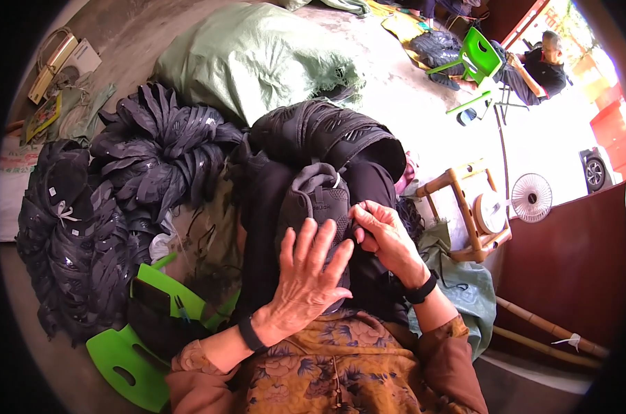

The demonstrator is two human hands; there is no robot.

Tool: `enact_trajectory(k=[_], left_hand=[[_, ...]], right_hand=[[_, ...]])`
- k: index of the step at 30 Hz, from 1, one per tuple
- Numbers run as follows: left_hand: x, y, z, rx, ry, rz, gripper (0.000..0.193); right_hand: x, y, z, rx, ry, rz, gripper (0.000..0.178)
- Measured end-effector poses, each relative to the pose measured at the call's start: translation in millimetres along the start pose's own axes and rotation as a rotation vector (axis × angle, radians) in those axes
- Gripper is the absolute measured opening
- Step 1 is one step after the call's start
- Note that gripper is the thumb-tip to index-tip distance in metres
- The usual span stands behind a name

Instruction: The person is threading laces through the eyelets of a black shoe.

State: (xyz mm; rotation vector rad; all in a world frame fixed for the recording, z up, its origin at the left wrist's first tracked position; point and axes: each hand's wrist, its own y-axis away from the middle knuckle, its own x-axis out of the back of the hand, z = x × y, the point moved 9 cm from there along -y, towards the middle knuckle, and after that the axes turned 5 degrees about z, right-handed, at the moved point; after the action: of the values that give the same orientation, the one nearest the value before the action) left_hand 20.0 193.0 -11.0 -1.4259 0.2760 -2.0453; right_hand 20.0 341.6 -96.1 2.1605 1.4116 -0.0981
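Note:
A dark grey shoe upper [320, 200] lies across my lap, its collar edge turned away from me. My left hand [300, 293] rests on it with fingers spread and stretched out. At the upper's right edge, my right hand [385, 241] is closed in a pinch; what sits between its fingertips is too small to make out. Just beyond, a nested stack of black shoe uppers [320, 127] lies over my knees. More bundled uppers [154, 141] are heaped on the floor to the left, and a tied bundle [71, 241] lies nearer.
Close at my left is a green plastic chair [123, 369] with dark items on it. A large pale green sack [251, 62] stands ahead. To the right are a bamboo stool [468, 217], a white fan [532, 197] and bamboo poles [548, 328]. Another person [544, 72] sits far right.

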Motion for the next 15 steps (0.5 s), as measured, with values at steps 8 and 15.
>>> enact_trajectory(k=[8, 15], left_hand=[[-22, 28, -33, 0.263, 0.332, -0.011, 0.116], [-9, 29, -36, 0.240, 0.412, 0.021, 0.117]], right_hand=[[84, -31, -20, 0.091, -0.549, 0.389, 0.018], [105, 2, -58, 0.545, 0.464, 0.380, 0.014]])
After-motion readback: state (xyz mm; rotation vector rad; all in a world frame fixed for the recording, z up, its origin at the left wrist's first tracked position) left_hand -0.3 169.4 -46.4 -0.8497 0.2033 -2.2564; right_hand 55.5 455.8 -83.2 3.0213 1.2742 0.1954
